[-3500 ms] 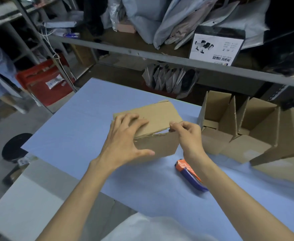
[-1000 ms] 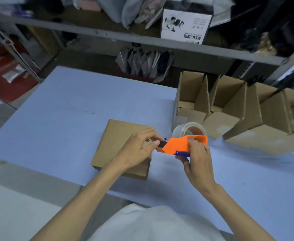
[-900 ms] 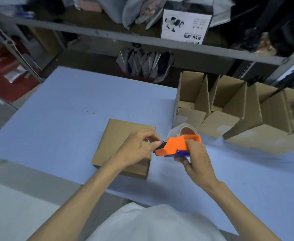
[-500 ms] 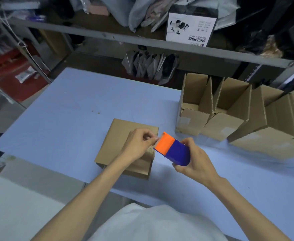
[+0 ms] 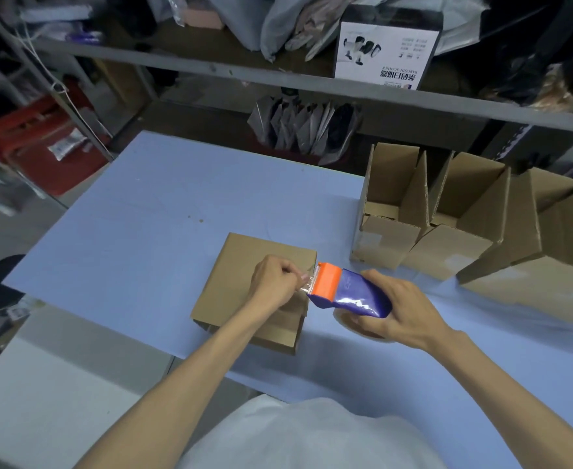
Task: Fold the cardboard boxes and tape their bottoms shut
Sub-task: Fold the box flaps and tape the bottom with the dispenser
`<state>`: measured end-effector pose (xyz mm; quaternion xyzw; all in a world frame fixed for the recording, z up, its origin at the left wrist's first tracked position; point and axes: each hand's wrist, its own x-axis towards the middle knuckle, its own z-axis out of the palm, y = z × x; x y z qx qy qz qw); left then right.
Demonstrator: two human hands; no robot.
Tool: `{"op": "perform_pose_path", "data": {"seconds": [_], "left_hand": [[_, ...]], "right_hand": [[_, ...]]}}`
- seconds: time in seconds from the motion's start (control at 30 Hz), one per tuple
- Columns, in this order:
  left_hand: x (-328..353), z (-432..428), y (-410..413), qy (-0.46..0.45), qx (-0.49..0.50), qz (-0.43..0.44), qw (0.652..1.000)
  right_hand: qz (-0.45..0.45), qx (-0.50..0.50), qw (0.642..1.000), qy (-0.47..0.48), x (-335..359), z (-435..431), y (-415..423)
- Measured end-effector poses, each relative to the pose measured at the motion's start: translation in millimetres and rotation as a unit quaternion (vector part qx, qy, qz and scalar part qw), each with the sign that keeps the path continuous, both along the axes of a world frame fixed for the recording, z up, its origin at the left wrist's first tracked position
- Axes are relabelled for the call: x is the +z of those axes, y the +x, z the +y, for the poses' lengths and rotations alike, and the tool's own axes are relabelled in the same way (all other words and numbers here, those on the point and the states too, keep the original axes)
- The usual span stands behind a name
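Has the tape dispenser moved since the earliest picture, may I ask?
Yes: off the table, up to the right edge of the cardboard box, where the right hand holds the tape dispenser, left hand pinching its tape.

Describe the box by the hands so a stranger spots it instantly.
On the blue table, left of the row of open boxes, one box sits alone near the front edge. Only it is closed on top, with the left hand pinching tape over it.
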<state>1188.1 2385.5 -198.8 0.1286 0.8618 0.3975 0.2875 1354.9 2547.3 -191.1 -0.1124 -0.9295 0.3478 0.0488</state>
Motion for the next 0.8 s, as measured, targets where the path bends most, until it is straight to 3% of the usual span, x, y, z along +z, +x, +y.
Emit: {"op": "perform_pose_path", "data": {"seconds": [0.2, 0.53, 0.8], "left_hand": [[-4, -17, -31, -0.054, 0.003, 0.1, 0.993], [-18, -9, -29, -0.033, 0.021, 0.062, 0.997], [-27, -10, -25, -0.064, -0.001, 0.112, 0.992]], "right_hand": [[-0.034, -0.014, 0.996, 0.082, -8, 23, 17], [-0.061, -0.009, 0.991, 0.118, -10, 42, 4], [-0.096, 0.015, 0.984, 0.149, -17, 49, -12]]}}
